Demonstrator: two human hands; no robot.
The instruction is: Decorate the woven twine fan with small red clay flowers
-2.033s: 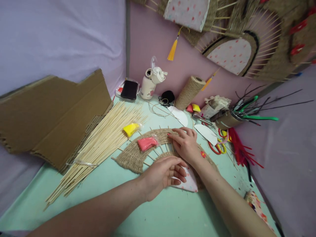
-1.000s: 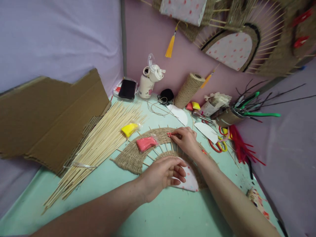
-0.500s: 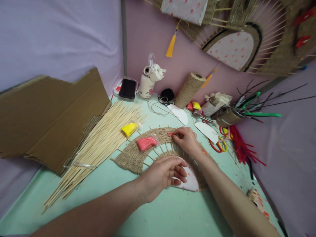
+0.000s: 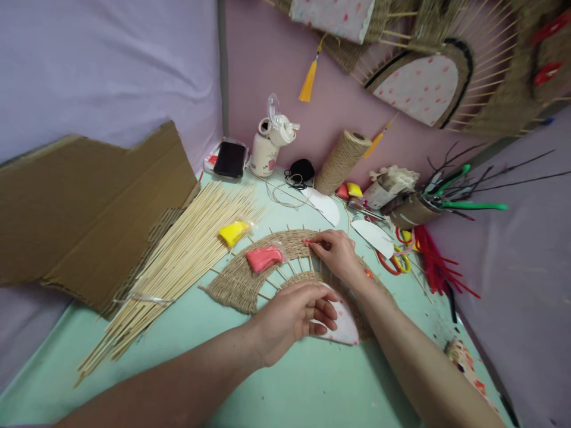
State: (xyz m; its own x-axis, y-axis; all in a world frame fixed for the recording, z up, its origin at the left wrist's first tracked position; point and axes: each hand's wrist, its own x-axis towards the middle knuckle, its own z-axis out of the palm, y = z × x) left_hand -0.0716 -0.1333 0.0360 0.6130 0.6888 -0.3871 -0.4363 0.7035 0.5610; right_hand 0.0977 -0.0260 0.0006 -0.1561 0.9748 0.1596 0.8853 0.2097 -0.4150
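Observation:
A half-round woven jute fan (image 4: pixel 241 284) with bamboo ribs lies on the mint-green table (image 4: pixel 276 386). Its inner part is white dotted fabric (image 4: pixel 343 324). My left hand (image 4: pixel 292 318) rests curled on the fan's lower edge, fingers bent and pressing on the fabric. My right hand (image 4: pixel 336 252) is further back on the woven band, fingertips pinched together at the weave near a rib; what they pinch is too small to name. A pink clay packet (image 4: pixel 265 258) lies on the weave, left of my right hand.
A bundle of bamboo skewers (image 4: pixel 178 261) and folded cardboard (image 4: pixel 89 208) lie at left. A yellow packet (image 4: pixel 234 233), jute spool (image 4: pixel 341 160), white cup (image 4: pixel 270 148), phone (image 4: pixel 229 159), scissors (image 4: pixel 395 261), red pipe cleaners (image 4: pixel 435 267) and a tool pot (image 4: pixel 413 211) crowd the back. Finished fans (image 4: pixel 419 89) hang on the wall.
My right hand went from lying spread on the weave to a pinch at the band's upper edge. The left hand has stayed in place.

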